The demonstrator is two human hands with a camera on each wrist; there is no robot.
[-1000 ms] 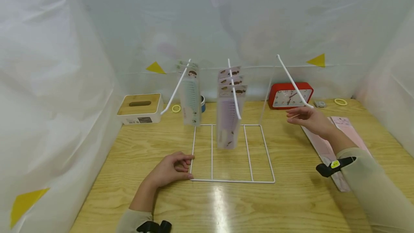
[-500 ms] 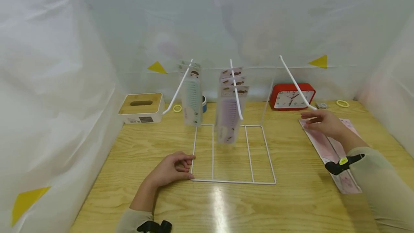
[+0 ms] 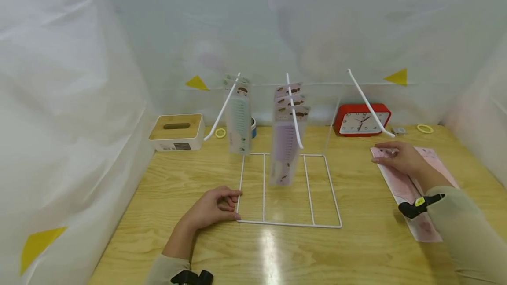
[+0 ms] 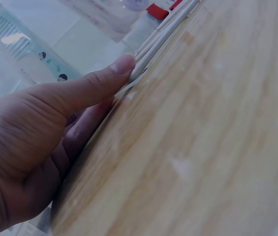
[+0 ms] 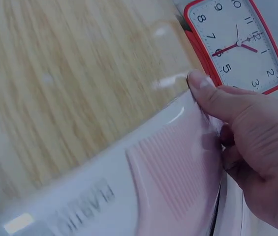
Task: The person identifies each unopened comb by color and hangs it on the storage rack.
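My left hand (image 3: 210, 208) pinches the near left corner of a white wire display rack (image 3: 291, 224); the left wrist view shows the thumb against the white wire. At the right, my right hand (image 3: 405, 159) grips the top end of a packaged pink comb (image 3: 398, 184), its thumb on the clear edge in the right wrist view. Another pink pack (image 3: 435, 159) lies beside it, partly covered by the hand. Several packaged purple combs (image 3: 283, 153) hang on the rack's middle hook, and packaged green combs (image 3: 238, 122) on its left one. The right hook (image 3: 368, 104) is bare.
Along the back stand a tissue box (image 3: 170, 129) with a wooden lid and a red clock (image 3: 362, 121) behind the right hook. Yellow rings (image 3: 425, 129), a small grey object (image 3: 399, 131) and a blue-sided round item (image 3: 253, 129) also lie there. White sheeting surrounds the table.
My right hand has moved from under the right hook down and right onto the pink packs, and now grips one. My left hand stays at the rack's corner.
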